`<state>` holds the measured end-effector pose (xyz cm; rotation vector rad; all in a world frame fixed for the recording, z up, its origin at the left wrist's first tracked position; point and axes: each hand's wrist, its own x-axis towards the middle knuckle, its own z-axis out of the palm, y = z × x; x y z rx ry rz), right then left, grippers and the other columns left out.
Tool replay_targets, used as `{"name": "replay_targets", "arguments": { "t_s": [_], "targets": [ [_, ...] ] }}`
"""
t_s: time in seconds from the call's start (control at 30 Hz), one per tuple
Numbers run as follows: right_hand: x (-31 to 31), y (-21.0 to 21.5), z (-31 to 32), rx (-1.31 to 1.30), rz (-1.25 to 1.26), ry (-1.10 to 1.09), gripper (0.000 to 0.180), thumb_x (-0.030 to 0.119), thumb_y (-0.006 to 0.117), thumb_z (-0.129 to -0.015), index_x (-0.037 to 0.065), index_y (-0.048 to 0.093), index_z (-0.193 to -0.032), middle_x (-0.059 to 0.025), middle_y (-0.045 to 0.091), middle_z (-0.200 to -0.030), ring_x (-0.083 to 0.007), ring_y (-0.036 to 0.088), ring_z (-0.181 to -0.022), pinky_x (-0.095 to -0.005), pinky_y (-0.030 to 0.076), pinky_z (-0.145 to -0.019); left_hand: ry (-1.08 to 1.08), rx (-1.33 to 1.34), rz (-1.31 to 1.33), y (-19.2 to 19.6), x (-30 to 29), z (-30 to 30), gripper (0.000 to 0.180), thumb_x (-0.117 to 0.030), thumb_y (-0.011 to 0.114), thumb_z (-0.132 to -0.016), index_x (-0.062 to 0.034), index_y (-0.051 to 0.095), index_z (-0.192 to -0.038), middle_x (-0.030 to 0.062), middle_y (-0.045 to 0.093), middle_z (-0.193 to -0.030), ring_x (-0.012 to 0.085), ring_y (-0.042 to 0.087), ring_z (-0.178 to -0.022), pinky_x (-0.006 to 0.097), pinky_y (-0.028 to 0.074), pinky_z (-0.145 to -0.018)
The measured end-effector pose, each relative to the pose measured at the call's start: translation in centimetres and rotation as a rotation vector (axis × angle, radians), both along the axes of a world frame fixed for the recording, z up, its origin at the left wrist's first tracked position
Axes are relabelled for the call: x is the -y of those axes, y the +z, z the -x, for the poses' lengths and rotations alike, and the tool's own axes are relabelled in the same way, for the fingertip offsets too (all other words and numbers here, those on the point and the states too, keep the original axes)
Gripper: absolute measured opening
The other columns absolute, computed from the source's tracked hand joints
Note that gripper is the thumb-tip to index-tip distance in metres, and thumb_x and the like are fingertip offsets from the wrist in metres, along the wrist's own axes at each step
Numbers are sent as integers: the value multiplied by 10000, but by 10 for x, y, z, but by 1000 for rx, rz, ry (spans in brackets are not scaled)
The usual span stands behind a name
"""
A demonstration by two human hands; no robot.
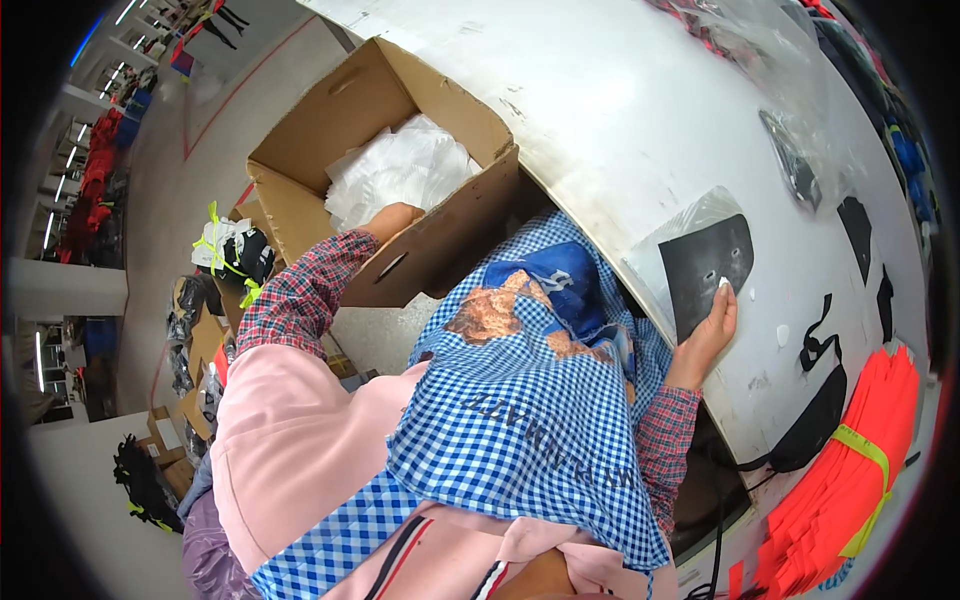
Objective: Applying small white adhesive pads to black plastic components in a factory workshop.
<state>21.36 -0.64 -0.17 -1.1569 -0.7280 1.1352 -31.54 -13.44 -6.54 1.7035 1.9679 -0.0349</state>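
My left hand point(396, 220) reaches over the rim of an open cardboard box point(428, 238), next to a heap of thin white sheets point(395, 170). The box wall hides most of its fingers, so whether it grips a sheet or the rim I cannot tell. My right hand point(708, 338) is closed in a pinch on a small white piece of chalk point(723, 283), judging by its look. It rests over the edge of a black fabric piece point(698, 262) that bears small whitish marks. Under that fabric lies a translucent white sheet point(650, 268).
The white table point(600, 110) carries clear plastic point(770, 60), a dark wrapped item point(790, 160), black straps point(820, 335) and a black pouch-like piece point(810, 420). An orange fabric stack point(845, 480) tied with yellow stands at the near right. Bundles and cartons line the floor at left.
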Motion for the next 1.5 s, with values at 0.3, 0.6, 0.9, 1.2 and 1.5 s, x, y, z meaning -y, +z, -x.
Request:
{"name": "replay_targets", "arguments": {
  "t_s": [0.3,0.6,0.9,1.2,1.5],
  "targets": [
    [1,7,0,5,14,-1,296,202,587,-1005,-21,599,-1199,-78,638,-1116,-148,609,-1002,-280,525,-872,-366,153,-361,6,-5,-12,433,-289,571,-880,-28,601,-1225,171,605,-1279,331,582,-1168,394,499,-960],
    [0,-2,-5,34,11,-16,285,191,583,-1004,-18,602,-1197,-81,640,-1117,-149,603,-1000,-279,513,-881,-108,-125,92,9,-11,5,348,-203,632,-842,-84,680,-1166,173,663,-1185,363,617,-1109,431,488,-967],
    [-1,2,-5,-9,-17,-65,284,206,608,-998,-33,638,-1150,-43,635,-1064,-110,560,-992,-242,448,-908,14,136,-958,200,-81,-125,221,-70,656,-900,-32,669,-1117,151,697,-1075,324,685,-951,365,545,-800],
    [-4,12,-31,16,-57,-151,262,181,608,-997,-33,642,-1143,-46,637,-1072,-109,564,-1002,-240,445,-913,-503,392,-685,105,-96,-294,494,-85,654,-906,-51,495,-1372,184,455,-1461,381,448,-1342,444,416,-1094],
    [-18,12,-13,351,-80,20,214,162,646,-965,-12,675,-1085,-35,689,-999,-98,602,-928,-244,470,-852,-381,744,-597,99,-113,-305,512,-228,577,-980,24,431,-1401,276,424,-1444,410,436,-1331,433,386,-1106]
  ]
}}
